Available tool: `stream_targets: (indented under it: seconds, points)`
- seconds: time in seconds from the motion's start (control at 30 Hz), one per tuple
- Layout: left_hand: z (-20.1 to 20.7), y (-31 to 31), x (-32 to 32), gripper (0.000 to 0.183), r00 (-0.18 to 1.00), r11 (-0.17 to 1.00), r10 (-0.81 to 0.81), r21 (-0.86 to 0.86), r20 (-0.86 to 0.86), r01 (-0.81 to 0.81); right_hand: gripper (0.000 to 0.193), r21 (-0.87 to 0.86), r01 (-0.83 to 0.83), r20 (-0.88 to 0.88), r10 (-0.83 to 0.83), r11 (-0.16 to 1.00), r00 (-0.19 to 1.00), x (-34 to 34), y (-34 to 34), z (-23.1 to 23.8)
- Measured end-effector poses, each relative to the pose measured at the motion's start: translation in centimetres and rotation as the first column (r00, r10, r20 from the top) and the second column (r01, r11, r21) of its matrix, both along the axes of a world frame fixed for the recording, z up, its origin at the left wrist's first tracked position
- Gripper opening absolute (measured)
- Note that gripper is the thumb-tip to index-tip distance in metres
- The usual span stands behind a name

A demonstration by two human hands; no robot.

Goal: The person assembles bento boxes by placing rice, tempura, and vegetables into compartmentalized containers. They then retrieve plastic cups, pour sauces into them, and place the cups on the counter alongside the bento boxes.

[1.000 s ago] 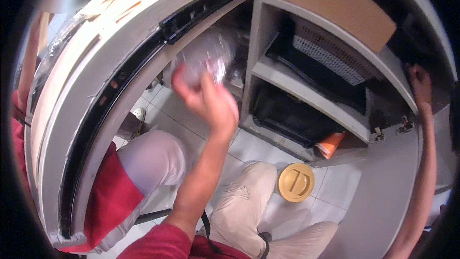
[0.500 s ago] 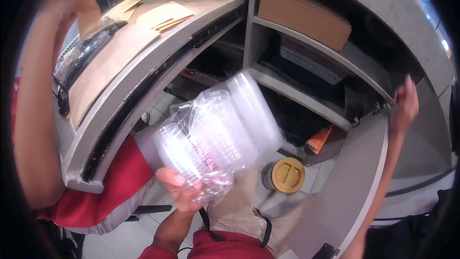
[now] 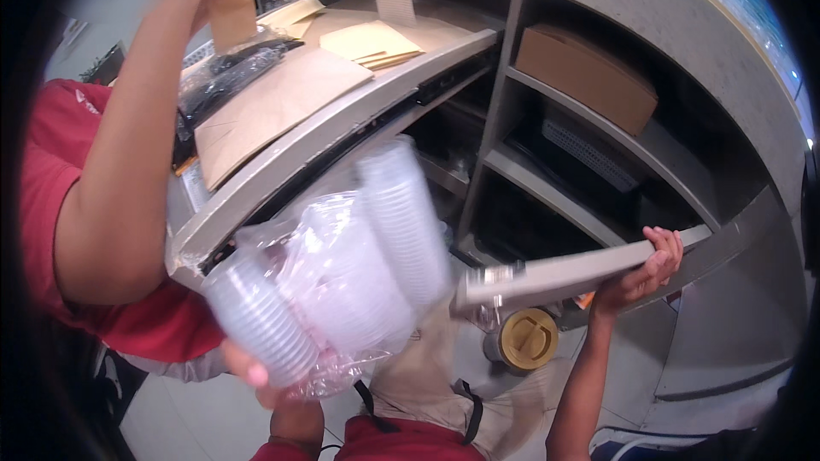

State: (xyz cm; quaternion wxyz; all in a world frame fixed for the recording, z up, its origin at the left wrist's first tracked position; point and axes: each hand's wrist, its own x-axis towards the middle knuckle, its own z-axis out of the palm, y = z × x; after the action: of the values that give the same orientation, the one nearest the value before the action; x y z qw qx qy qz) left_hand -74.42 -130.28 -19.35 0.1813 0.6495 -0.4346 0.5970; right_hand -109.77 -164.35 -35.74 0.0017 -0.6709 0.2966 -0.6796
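Note:
Several stacks of clear plastic cups (image 3: 346, 277), wrapped in a thin clear bag, are held up by my left hand (image 3: 246, 367). Its fingers grip the lower left of the bundle, partly hidden by it. My right hand (image 3: 641, 277) is closed over the top edge of a grey cabinet door (image 3: 568, 277), which stands partway across the opening of the lower shelves. The bundle hangs close to the edge of the open drawer front at left, in front of the cabinet.
A co-worker's bare arm (image 3: 137, 171) reaches over the counter at left, above brown envelopes (image 3: 371, 43). A cardboard box (image 3: 585, 77) and a grey basket (image 3: 589, 155) sit on the shelves. On the tiled floor stands a round container with a gold lid (image 3: 528, 340).
My right hand has swung the cabinet door leftward, toward the shelf opening. The bundle of cups has moved left and slightly down with my left hand, and the view has shifted.

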Motion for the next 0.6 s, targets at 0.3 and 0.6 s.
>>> stream_targets:
  seconds: [0.3,0.6]
  points:
    - [14.9,-2.1,15.5,0.020,0.363,0.410,0.693,0.074,0.623,-0.909,0.038,-0.329,0.039,-0.235,-0.122,0.943,0.964,4.3,-3.1,-1.1]
    - [14.7,-2.2,15.0,0.020,0.416,0.459,0.668,0.098,0.618,-0.883,0.053,-0.421,-0.496,-0.817,-0.080,0.759,0.572,7.2,-6.1,0.4]
